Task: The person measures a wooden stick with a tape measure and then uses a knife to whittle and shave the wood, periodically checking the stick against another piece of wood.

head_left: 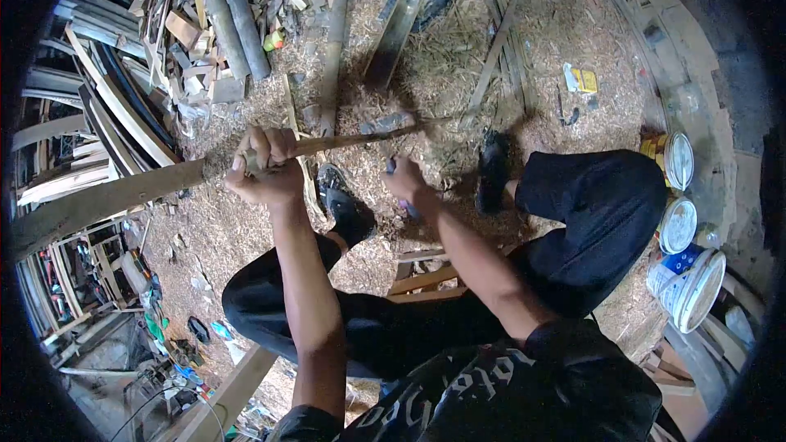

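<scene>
While steadying the long board (106,198), hold firm and mind both ends.
Nearest, in the left hand (264,165): a grip wrapped around the board, stretched across in front. Beyond, in the right hand (403,182): a grip curled on a small dark object (390,165), unclear. Farther, avoid catching loose planks (332,61).

Beyond the hands, the paired logs (223,24) look like rough, matt wood, while the lidded buckets (686,290) right of them look like smooth plastic.
</scene>
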A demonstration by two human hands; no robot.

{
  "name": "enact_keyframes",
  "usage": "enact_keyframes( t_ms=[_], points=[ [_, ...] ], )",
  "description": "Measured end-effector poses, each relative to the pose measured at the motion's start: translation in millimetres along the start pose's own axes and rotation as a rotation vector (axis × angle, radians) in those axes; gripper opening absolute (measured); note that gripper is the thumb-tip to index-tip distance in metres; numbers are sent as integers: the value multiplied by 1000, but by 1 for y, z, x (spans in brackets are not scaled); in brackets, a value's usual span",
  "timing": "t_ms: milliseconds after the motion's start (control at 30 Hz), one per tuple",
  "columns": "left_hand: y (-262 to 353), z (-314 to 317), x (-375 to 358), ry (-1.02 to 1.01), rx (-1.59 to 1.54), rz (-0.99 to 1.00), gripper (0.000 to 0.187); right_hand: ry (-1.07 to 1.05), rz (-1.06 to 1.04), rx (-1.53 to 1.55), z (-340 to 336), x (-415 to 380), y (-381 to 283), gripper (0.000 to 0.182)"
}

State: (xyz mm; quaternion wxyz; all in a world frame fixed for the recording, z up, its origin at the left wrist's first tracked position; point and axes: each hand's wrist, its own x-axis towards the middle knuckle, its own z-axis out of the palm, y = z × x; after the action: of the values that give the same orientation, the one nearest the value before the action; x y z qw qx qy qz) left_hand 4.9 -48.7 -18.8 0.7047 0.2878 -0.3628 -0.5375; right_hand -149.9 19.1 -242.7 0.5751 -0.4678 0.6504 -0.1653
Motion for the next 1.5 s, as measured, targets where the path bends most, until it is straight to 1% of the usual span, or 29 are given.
enact_keyframes(
  t_ms=[33,100,167,200,233,267,300,367,433,467,533,567,633,667,767,833,867,933,967,1033,1067,1133,1233,1267,1333,1400,1433,1467,1500],
  points=[
    [2,10,-1,29,28,-1,35,111,-188,-72,2,-4,-9,25],
    [0,4,-1,18,18,0,35,129,-229,-32,9,-8,-11,26],
    [-1,1,-2,8,-2,15,35,155,-252,-22,27,6,22,26],
    [-1,0,-1,8,-2,23,35,126,-125,-8,37,16,55,27],
    [0,-1,-1,-5,-7,11,35,97,1,6,29,11,55,27],
    [1,-2,-1,-19,-11,-4,35,157,-125,-165,17,5,59,28],
    [3,9,-3,32,16,-7,36,115,-98,-160,13,7,55,28],
    [-1,6,1,-12,1,-25,37,72,-64,-158,9,12,50,29],
    [-3,11,-1,-32,29,-38,37,105,-97,-32,11,3,23,30],
    [-4,11,0,-31,27,-37,37,190,-183,-36,12,-5,11,31],
    [-5,8,-1,32,24,-15,37,164,-200,-28,15,-6,12,29],
    [-4,2,0,-1,13,-11,37,164,-201,-29,19,-3,26,29],
    [-2,-5,0,-9,2,-9,37,38,79,113,29,17,79,41],
    [-2,-6,0,-16,-7,-17,36,139,-32,-149,20,15,79,40],
    [-3,4,0,-2,33,-27,36,45,65,-180,-3,6,47,39],
    [-7,11,5,13,32,-12,36,-27,-59,-89,-4,12,30,27],
    [-6,12,3,13,37,-7,36,64,-232,-72,4,12,33,34],
    [-3,10,-2,20,50,-7,36,61,-210,37,7,2,25,36],
    [-2,8,-3,24,44,-13,36,56,-209,38,19,8,47,36],
    [-1,8,-3,21,30,-7,36,142,-10,-100,45,40,123,32],
    [0,7,-4,4,6,-7,36,104,19,-144,14,18,99,35],
    [-2,2,2,-23,-21,0,36,-28,53,-207,-4,25,101,36],
    [-3,-2,1,51,2,38,36,-7,81,-175,11,27,87,35],
    [-4,-2,2,47,-1,40,36,-33,20,-60,-8,-3,37,30],
    [-5,-2,2,125,-16,102,33,133,-120,-18,19,-10,9,25],
    [-4,4,1,196,19,130,33,2,-226,40,16,-20,-29,32],
    [-4,7,2,265,50,163,33,46,-365,145,20,-26,-47,26],
    [-4,6,2,263,50,163,33,92,-504,250,20,-33,-64,21],
    [-4,4,3,301,16,171,32,-35,-460,228,-4,-57,-97,19]
  ],
)
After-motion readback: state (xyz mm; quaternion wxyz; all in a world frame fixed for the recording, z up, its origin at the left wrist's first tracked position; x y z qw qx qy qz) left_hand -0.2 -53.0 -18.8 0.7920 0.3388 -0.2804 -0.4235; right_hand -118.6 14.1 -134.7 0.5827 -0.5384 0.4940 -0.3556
